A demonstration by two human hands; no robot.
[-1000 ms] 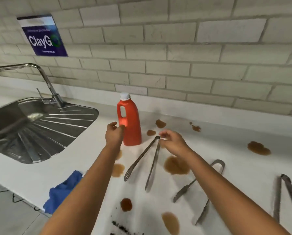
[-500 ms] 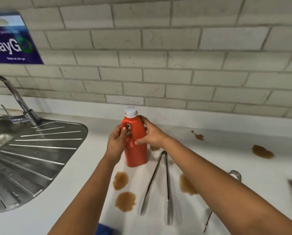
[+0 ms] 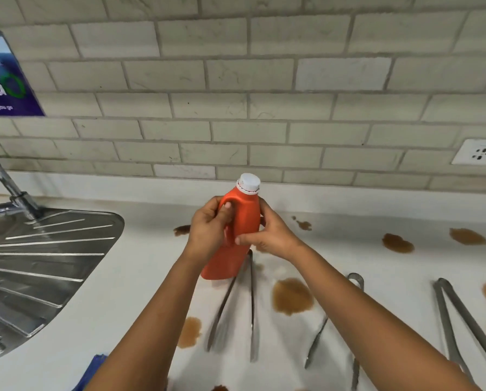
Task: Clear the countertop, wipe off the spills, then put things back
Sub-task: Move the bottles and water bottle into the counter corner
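Both hands grip the orange bottle point(image 3: 237, 235) (white cap on): left hand point(image 3: 208, 235) fingers curled through its handle, right hand point(image 3: 267, 238) pinching its side, seemingly lifted off the stained bench point(image 3: 140, 277) above the tongs point(image 3: 236, 311)

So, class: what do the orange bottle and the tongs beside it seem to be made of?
Orange bottle: probably plastic, opaque with a soft sheen, moulded handle, white screw cap. Tongs: metal, likely stainless steel, grey and reflective with thin, flat arms.

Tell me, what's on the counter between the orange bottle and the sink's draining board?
Only bare white countertop between the orange bottle and the draining board, plus one brown spill, in the head view.
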